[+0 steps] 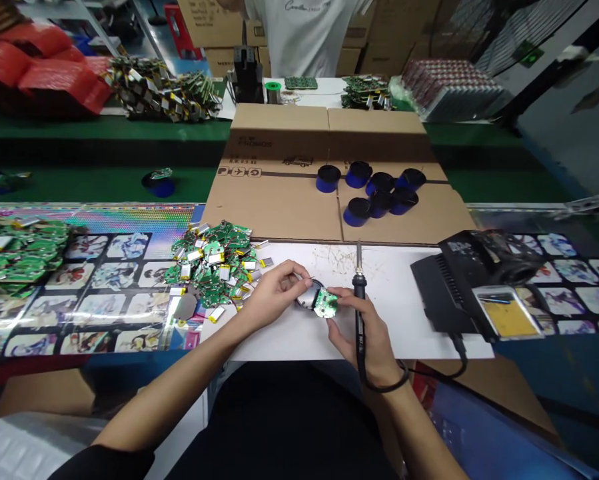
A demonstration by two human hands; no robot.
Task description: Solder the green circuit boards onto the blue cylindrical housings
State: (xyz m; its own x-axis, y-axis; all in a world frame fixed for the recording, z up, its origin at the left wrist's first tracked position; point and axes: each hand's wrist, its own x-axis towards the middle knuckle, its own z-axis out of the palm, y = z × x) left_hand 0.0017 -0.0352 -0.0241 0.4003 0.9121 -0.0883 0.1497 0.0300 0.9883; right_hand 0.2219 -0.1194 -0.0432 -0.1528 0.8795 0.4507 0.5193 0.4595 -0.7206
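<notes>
My left hand (274,295) pinches a small grey rounded casing (307,297) at the near middle of a white sheet (404,280). A round green circuit board (326,304) sits against the casing, with my right hand's fingertips on its edge. My right hand (369,337) also grips a soldering iron (360,293), whose tip points up and away, clear of the board. The iron's black cable loops down around my right wrist. Left of my left hand lies a heap of green boards with small batteries (212,270).
A black soldering station (454,280) stands right of the sheet, beside a yellow sponge tray (509,315). Several blue-and-black cylinders (359,193) stand on flattened cardboard (269,207). More boards lie on a printed mat (19,243). A co-worker's torso (304,40) stands beyond the far bench.
</notes>
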